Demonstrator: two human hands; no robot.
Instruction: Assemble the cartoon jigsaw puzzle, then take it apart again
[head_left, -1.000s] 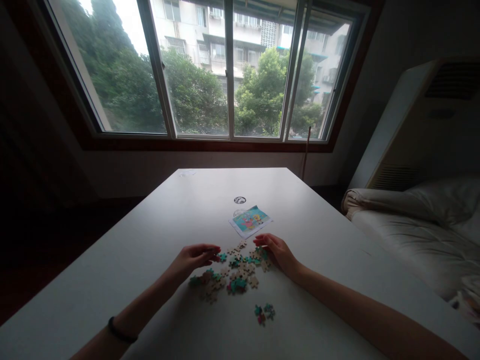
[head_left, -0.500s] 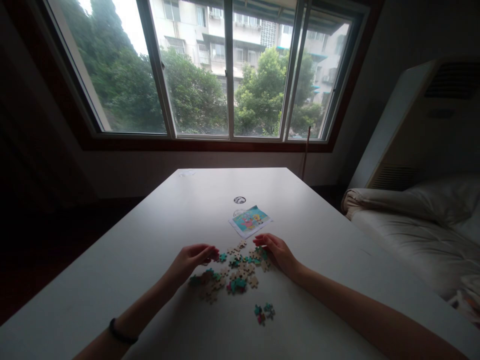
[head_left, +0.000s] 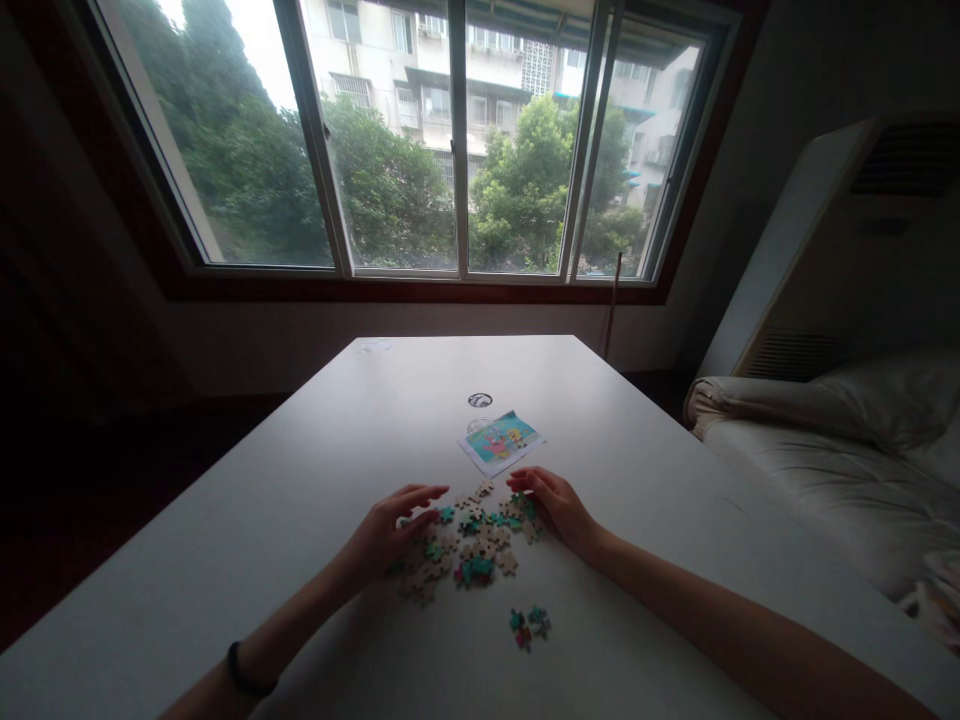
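Observation:
A loose pile of jigsaw puzzle pieces [head_left: 487, 545], some with teal printed faces and others plain tan, lies on the white table [head_left: 315, 460]. My left hand [head_left: 394, 525] is over the pile's left edge, open, its thumb and fingers parted with nothing seen between them. At the right edge rests my right hand [head_left: 559, 508], its fingers loosely curved and apart beside several pieces; I make out nothing held in it. Closer to me sits a small separate group of puzzle pieces [head_left: 529, 627], teal with a bit of red. Behind the pile lies a colourful picture sheet [head_left: 501, 443].
Past the picture sheet is a round black-and-white mark [head_left: 480, 400] on the tabletop. Something clear and crumpled [head_left: 373, 347] lies at the far left corner. A pale sofa [head_left: 795, 470] stands to the right, and a window [head_left: 457, 150] lies beyond the table.
My left hand has opened from closed fingertips and shifted slightly right, now covering more of the pile's left side. My right hand stays in place.

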